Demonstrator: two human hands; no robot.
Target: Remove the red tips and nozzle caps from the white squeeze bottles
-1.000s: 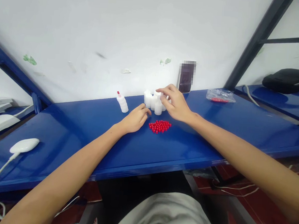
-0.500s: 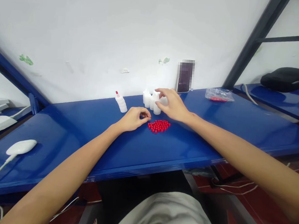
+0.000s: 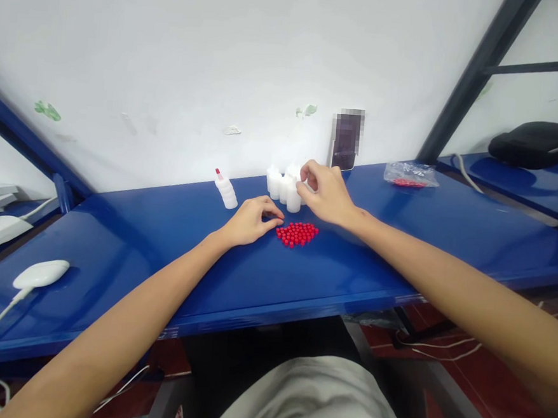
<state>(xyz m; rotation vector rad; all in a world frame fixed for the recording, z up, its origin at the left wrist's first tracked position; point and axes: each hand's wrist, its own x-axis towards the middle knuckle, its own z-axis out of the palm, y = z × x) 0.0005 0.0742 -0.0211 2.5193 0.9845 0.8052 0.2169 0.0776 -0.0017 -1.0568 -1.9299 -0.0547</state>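
Observation:
A tight group of white squeeze bottles [image 3: 293, 202] stands against the wall at the middle of the blue tabletop. My right hand [image 3: 326, 192] is at the right side of this group, thumb and fingers curled in on a white bottle that they partly hide. On the table in front of the bottles lies a pile of small red caps [image 3: 296, 234]. My left hand [image 3: 252, 221] rests at the left edge of the pile, thumb and forefinger tips brought together; whatever is between them is too small to tell. Left of it stands a single bottle with a red tip [image 3: 226, 190].
A phone [image 3: 345, 143] leans on the wall behind my right hand. A clear bag of red pieces [image 3: 410, 175] lies at the back right. At the left front is a white device with a cable [image 3: 41, 274]. Metal posts [image 3: 474, 82] frame the table.
My right hand has shifted slightly right, its thumb and fingers closer together, uncovering more of the front bottle. My left hand has barely moved at the red caps.

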